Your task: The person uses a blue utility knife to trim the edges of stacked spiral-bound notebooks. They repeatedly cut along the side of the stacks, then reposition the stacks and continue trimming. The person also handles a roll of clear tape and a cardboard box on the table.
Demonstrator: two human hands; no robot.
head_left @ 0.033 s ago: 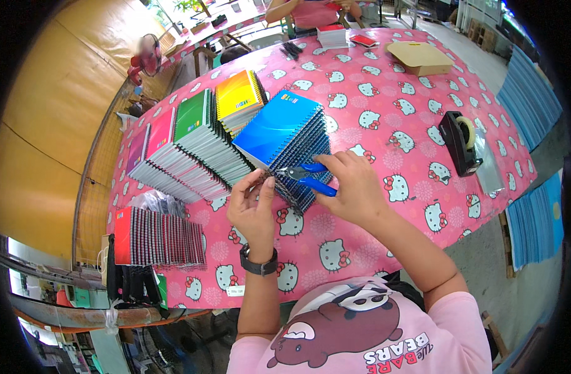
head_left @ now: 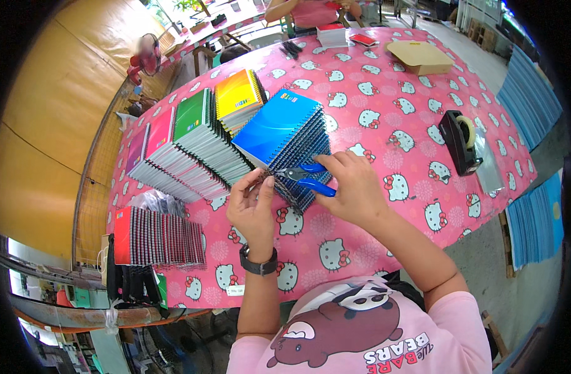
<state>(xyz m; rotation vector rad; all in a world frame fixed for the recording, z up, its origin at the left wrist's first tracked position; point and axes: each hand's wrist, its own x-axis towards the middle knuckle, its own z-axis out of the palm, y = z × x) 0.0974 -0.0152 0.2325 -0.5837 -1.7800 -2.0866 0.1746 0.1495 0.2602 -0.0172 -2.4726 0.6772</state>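
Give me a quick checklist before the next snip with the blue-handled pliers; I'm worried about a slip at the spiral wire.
1. Right hand grips blue-handled pliers: ok.
2. Left hand steadies the corner of the blue notebook stack: ok.
3. Plier tips on the wire: cannot tell, too small.
4. Left fingertips away from the tips: not ok, very close.
5. Stack resting flat on the pink tablecloth: ok.

It was a small stationery workshop: fanned stacks of spiral notebooks [head_left: 192, 149] covered a long table under a pink cartoon-print cloth [head_left: 385, 106], a tape dispenser [head_left: 460, 142] stood right, and another worker [head_left: 310, 9] sat far.
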